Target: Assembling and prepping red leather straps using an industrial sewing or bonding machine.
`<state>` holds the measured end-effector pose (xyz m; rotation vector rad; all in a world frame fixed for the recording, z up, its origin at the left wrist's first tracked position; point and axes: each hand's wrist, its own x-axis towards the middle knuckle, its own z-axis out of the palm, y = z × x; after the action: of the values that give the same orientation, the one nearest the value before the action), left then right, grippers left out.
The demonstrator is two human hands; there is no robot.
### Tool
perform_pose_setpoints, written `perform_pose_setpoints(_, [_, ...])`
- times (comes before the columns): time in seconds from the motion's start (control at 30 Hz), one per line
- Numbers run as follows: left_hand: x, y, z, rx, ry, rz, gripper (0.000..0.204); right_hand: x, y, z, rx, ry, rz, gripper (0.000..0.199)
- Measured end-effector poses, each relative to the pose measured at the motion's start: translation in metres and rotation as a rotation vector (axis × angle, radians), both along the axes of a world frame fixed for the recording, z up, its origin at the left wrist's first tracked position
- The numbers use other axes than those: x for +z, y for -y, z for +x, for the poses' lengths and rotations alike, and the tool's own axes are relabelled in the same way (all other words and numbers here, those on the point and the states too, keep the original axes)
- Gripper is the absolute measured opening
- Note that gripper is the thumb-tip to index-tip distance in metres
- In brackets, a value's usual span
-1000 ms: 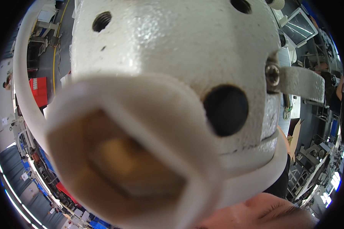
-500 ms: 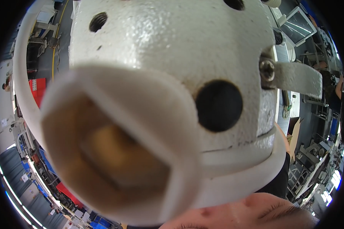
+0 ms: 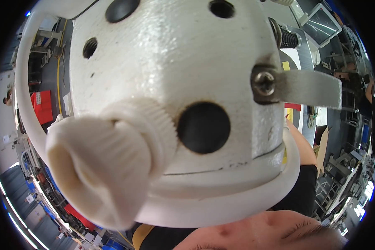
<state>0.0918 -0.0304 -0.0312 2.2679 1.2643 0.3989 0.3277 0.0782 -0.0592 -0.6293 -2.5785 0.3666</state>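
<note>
Neither of my hands shows. A white-painted cast machine body (image 3: pixel 162 75) fills the middle of the head view, very near. At its lower left a ribbed white plastic knob (image 3: pixel 100 162) sticks out, its hollow end toward the left. Beside the knob sits a round black plug (image 3: pixel 204 127). On the body's right side a short metal lever (image 3: pixel 312 87) is fixed by a cross-head screw (image 3: pixel 264 83). To the right, part of a bare arm (image 3: pixel 302 143) meets black clothing (image 3: pixel 298 191); the machine hides where the arm leads.
A thick white curved rail (image 3: pixel 221 212) runs round the machine's left and lower sides. A threaded screw with a spring (image 3: pixel 288 39) juts out at upper right. Beyond stand a red box (image 3: pixel 41 106), a screen (image 3: pixel 322 26) and a workbench with scissors (image 3: pixel 311 120).
The machine body has shifted left in view. The knob looks smaller and its ribbed side now shows, where its hollow end loomed before. More of the bare arm has come into view.
</note>
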Motion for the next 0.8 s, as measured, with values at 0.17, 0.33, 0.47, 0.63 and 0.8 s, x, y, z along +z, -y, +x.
perform_pose_setpoints(0.17, [-0.014, -0.003, -0.002, -0.083, -0.186, 0.058, 0.041, -0.002, 0.003, 0.002, -0.022, 0.038, -0.025, 0.034])
perform_pose_setpoints(0.33, [-0.015, -0.017, 0.007, -0.182, -0.146, 0.129, 0.042, -0.006, 0.009, 0.02, -0.066, 0.028, -0.033, 0.034])
perform_pose_setpoints(0.47, [-0.008, -0.019, -0.011, -0.303, -0.26, 0.158, 0.044, -0.008, 0.005, 0.006, -0.037, -0.018, -0.064, 0.032])
perform_pose_setpoints(0.63, [-0.073, 0.007, -0.013, -0.165, -0.033, -0.056, 0.047, -0.005, 0.001, 0.005, -0.032, -0.016, -0.047, 0.032])
perform_pose_setpoints(0.8, [-0.075, 0.004, -0.014, -0.091, 0.117, -0.118, 0.059, -0.011, 0.0, 0.005, -0.025, -0.007, -0.052, 0.033])
